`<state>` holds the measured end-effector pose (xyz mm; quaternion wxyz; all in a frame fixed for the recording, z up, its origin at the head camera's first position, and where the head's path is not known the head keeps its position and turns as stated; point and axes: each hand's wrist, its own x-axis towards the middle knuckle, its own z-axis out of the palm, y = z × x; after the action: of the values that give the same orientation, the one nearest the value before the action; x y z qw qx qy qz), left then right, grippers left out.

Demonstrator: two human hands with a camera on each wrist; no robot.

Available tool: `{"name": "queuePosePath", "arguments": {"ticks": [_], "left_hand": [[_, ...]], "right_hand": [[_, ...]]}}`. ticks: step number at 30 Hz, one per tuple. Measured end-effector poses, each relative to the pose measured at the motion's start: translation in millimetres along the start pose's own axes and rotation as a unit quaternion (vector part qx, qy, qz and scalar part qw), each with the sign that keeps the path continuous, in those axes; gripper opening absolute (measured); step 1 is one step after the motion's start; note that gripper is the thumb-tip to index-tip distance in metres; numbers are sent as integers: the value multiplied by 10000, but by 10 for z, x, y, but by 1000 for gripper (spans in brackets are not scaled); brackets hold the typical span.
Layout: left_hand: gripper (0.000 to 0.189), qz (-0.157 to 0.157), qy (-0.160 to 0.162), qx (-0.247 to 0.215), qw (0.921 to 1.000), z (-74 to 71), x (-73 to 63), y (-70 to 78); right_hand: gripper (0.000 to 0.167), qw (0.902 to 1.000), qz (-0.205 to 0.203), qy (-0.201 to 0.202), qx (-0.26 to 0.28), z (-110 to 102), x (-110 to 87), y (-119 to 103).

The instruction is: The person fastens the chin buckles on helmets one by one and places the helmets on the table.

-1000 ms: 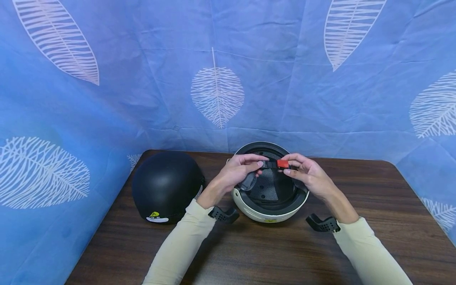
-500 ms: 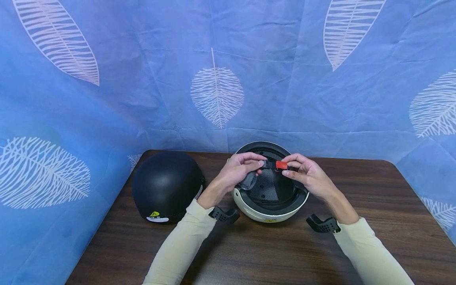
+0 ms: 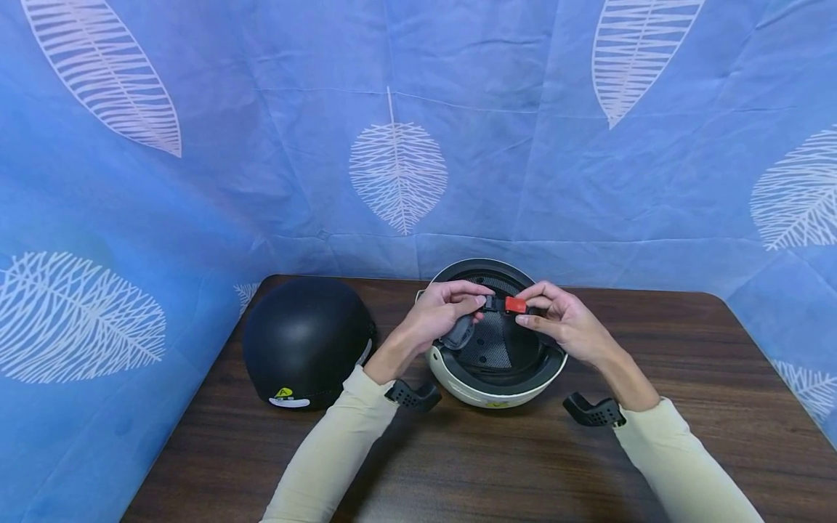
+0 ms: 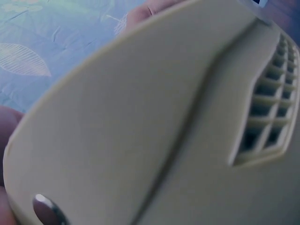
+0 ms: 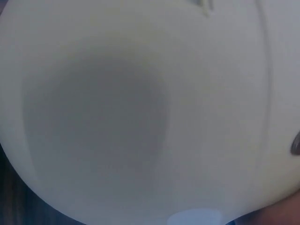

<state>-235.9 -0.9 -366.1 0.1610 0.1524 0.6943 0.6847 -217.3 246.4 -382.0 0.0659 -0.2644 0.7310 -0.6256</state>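
Observation:
A cream helmet [image 3: 458, 383] lies upside down on the table, its black lining [image 3: 490, 349] facing up. Above its opening, my left hand [image 3: 434, 314] pinches the black buckle part [image 3: 492, 303] of the chin strap between thumb and fingers. My right hand [image 3: 564, 319] pinches the red buckle part [image 3: 515, 304] from the right. Both parts sit end to end; whether they are locked together I cannot tell. A grey strap pad [image 3: 459, 333] hangs below the left hand. The wrist views show mostly the helmet's shell [image 4: 117, 108], with a vent grille [image 4: 267, 110] in the left one.
A black helmet [image 3: 307, 341] with a yellow sticker stands dome up, left of the cream one and close to the left forearm. The dark wooden table [image 3: 497, 465] ends at a blue leaf-patterned cloth [image 3: 484, 181] behind. Each wrist wears a black strap mount [image 3: 412, 396].
The red buckle part and right fingertips have shifted slightly left and down, towards the left hand. Both hands keep their pinch; the helmets stay in place.

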Motion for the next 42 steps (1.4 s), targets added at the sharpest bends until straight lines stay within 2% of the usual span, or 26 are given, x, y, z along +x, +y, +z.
{"name": "queuePosePath", "arguments": {"ticks": [16, 23, 30, 42], "left_hand": [[24, 68, -16, -110, 9999, 39, -5, 7], [23, 130, 67, 53, 9999, 55, -7, 10], [23, 119, 186, 328, 9992, 84, -17, 37], [23, -32, 362, 711, 9968, 114, -34, 18]], "right_hand": [[22, 9986, 202, 187, -459, 3, -12, -22], [26, 9971, 392, 273, -591, 17, -8, -41], [25, 9950, 374, 318, -874, 30, -26, -43], [24, 9964, 403, 164, -724, 39, -22, -66]]}}
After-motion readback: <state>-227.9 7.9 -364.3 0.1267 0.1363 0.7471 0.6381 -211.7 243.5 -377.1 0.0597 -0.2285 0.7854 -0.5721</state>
